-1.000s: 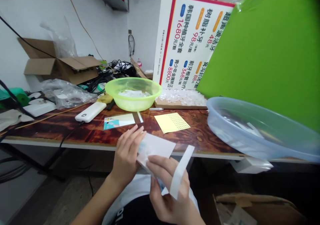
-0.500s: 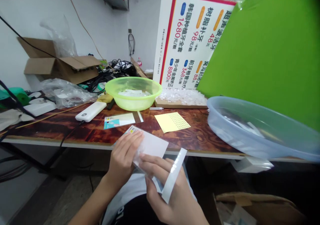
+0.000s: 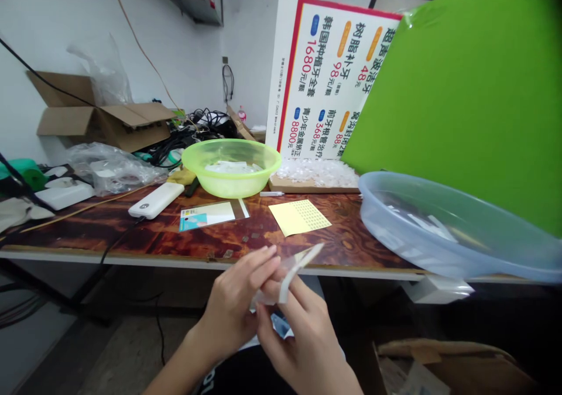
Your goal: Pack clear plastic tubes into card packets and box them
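Observation:
A clear plastic packet (image 3: pixel 293 264) with a white strip along its edge is held between my two hands, tilted and seen nearly edge-on. My left hand (image 3: pixel 239 295) has its fingers together over the packet's left side. From below and the right, my right hand (image 3: pixel 302 330) grips it, the strip rising past the fingers. Most of the packet is hidden by the fingers; a bit of blue shows beneath them. On the table beyond lies a similar flat packet (image 3: pixel 219 212) with a blue and white printed card inside. Beside it is a yellow sticker sheet (image 3: pixel 298 216).
Behind stand a green basin (image 3: pixel 232 184) of white pieces and a cardboard tray (image 3: pixel 311 189) heaped with small translucent pieces. A blue basin (image 3: pixel 395 237) overhangs the table's front edge at right. A white power bank (image 3: pixel 157 200) lies left, its cable hanging down.
The packet, whose white face showed before, has been tipped nearly edge-on and drawn lower. My left hand has moved right and down, closer to my right hand. The view has shifted slightly.

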A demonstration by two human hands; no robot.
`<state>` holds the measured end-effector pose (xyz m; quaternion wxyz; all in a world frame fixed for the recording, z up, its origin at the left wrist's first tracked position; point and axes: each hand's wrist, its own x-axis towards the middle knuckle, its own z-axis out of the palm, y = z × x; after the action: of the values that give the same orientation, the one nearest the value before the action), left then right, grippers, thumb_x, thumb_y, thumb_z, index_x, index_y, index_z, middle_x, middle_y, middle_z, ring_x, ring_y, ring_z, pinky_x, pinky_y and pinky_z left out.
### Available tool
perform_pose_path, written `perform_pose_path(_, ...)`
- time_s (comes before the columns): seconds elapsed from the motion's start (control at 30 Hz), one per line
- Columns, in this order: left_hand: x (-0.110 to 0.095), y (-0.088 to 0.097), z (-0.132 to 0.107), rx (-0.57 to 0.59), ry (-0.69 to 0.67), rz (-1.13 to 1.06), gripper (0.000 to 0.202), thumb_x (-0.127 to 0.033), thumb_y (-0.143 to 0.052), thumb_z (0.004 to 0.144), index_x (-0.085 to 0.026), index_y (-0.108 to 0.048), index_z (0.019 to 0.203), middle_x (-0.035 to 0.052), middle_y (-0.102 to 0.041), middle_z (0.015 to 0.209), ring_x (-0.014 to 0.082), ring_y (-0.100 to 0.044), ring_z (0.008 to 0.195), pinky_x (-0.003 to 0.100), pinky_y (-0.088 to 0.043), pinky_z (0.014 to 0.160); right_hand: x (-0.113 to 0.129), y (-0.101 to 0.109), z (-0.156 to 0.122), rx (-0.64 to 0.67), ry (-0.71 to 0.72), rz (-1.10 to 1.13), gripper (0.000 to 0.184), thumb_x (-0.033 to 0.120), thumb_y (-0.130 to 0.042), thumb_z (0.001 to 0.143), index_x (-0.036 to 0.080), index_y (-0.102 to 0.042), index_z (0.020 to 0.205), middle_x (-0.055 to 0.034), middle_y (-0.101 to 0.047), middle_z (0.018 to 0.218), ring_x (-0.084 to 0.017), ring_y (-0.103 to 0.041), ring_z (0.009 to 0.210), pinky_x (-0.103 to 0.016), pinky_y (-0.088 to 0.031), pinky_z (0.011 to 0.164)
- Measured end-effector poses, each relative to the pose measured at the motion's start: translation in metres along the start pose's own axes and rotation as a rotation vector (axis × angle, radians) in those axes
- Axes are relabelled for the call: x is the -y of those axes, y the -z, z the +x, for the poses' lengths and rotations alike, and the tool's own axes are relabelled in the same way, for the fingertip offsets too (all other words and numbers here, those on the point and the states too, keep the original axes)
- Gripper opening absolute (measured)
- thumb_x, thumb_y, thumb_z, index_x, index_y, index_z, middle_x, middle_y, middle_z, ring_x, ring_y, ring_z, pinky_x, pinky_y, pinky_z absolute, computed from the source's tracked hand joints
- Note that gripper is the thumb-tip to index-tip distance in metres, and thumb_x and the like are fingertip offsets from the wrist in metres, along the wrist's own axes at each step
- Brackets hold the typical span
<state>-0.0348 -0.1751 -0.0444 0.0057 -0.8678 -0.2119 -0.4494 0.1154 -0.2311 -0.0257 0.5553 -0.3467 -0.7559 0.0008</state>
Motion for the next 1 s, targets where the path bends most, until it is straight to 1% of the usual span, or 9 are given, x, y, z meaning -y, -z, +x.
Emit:
perform_pose_path(0.1, -0.013, -0.001, -0.004, 0.076, 0.169, -0.257, 0.059, -0.02, -0.052, 0.094, -0.03, -0.032, 0.148, 0.0101, -0.057, 0.141, 0.0238, -0.06, 0.122, 0.038, -0.052, 0.1, -0.001, 0.003, -0.003, -0.107, 0.042, 0.06, 0.033, 0.005, -0.054, 0.085, 0.014, -0.056, 0.116, -0.0108, -0.063, 0.098, -0.019, -0.065, 0.089, -0.029, -0.058, 0.071)
perform_pose_path(0.17, -0.019, -0.002, -0.009, 0.083, 0.339, -0.314, 0.062, -0.024, -0.052, 0.095, -0.032, -0.027, 0.151, 0.0116, -0.059, 0.138, 0.0246, -0.065, 0.113, 0.037, -0.056, 0.093, -0.003, 0.004, -0.006, -0.208, 0.068, 0.074, 0.044, 0.003, -0.052, 0.086, 0.013, -0.051, 0.129, -0.0147, -0.059, 0.115, -0.021, -0.062, 0.104, -0.029, -0.058, 0.08)
perform_pose_path(0.23, -0.023, -0.002, -0.014, 0.093, 0.448, -0.326, 0.072, -0.028, -0.055, 0.095, -0.035, -0.016, 0.155, 0.0127, -0.062, 0.132, 0.0241, -0.069, 0.101, 0.037, -0.057, 0.087, -0.007, 0.006, -0.007, -0.266, 0.086, 0.016, 0.049, -0.001, -0.05, 0.087, 0.014, -0.052, 0.134, -0.0145, -0.057, 0.119, -0.02, -0.062, 0.107, -0.029, -0.057, 0.081)
perform_pose_path(0.33, -0.026, -0.003, -0.017, 0.187, 0.426, -0.414, 0.081, -0.03, -0.055, 0.094, -0.037, -0.003, 0.156, 0.0076, -0.07, 0.106, 0.0209, -0.068, 0.083, 0.035, -0.057, 0.078, -0.012, 0.008, -0.005, -0.283, 0.149, -0.145, 0.048, -0.003, -0.053, 0.088, 0.015, -0.057, 0.132, -0.0127, -0.062, 0.107, -0.018, -0.065, 0.094, -0.028, -0.057, 0.073)
perform_pose_path(0.43, -0.026, -0.001, -0.014, 0.274, 0.421, -0.451, 0.078, -0.032, -0.053, 0.094, -0.034, -0.006, 0.156, 0.0015, -0.065, 0.081, 0.0179, -0.062, 0.067, 0.03, -0.055, 0.066, -0.015, 0.008, -0.001, -0.3, 0.19, -0.203, 0.048, -0.002, -0.054, 0.089, 0.013, -0.057, 0.134, -0.0122, -0.066, 0.098, -0.017, -0.067, 0.085, -0.027, -0.056, 0.066)
perform_pose_path(0.6, -0.025, 0.002, -0.012, 0.29, 0.393, -0.372, 0.075, -0.032, -0.056, 0.092, -0.039, -0.017, 0.155, 0.0021, -0.063, 0.084, 0.0173, -0.06, 0.068, 0.028, -0.053, 0.066, -0.012, 0.008, 0.002, -0.378, 0.14, -0.142, 0.05, -0.008, -0.055, 0.086, 0.012, -0.06, 0.131, -0.0114, -0.069, 0.1, -0.017, -0.068, 0.087, -0.027, -0.055, 0.068)
perform_pose_path(0.73, -0.029, 0.0, -0.006, 0.246, 0.264, -0.458, 0.076, -0.028, -0.049, 0.096, -0.044, -0.001, 0.154, 0.0003, -0.068, 0.089, 0.0145, -0.059, 0.063, 0.026, -0.051, 0.065, -0.009, 0.009, 0.0, -0.379, 0.098, -0.038, 0.047, -0.011, -0.056, 0.083, 0.01, -0.063, 0.125, -0.0089, -0.069, 0.091, -0.014, -0.066, 0.075, -0.026, -0.053, 0.061)
perform_pose_path(0.83, -0.033, 0.0, 0.0, 0.241, 0.275, -0.525, 0.081, -0.027, -0.048, 0.096, -0.04, 0.007, 0.154, 0.001, -0.071, 0.094, 0.0142, -0.06, 0.063, 0.025, -0.05, 0.063, -0.007, 0.01, -0.001, -0.365, 0.096, -0.051, 0.047, -0.009, -0.057, 0.084, 0.012, -0.063, 0.126, -0.0082, -0.069, 0.09, -0.015, -0.066, 0.073, -0.026, -0.053, 0.06)
perform_pose_path(1.0, -0.038, 0.006, 0.007, 0.281, 0.347, -0.493, 0.074, -0.029, -0.051, 0.094, -0.033, -0.012, 0.156, -0.0011, -0.069, 0.073, 0.0161, -0.057, 0.052, 0.024, -0.048, 0.055, -0.004, 0.012, -0.001, -0.353, 0.043, -0.062, 0.057, -0.008, -0.054, 0.085, 0.022, -0.059, 0.134, -0.0058, -0.071, 0.088, -0.016, -0.068, 0.074, -0.028, -0.055, 0.061)
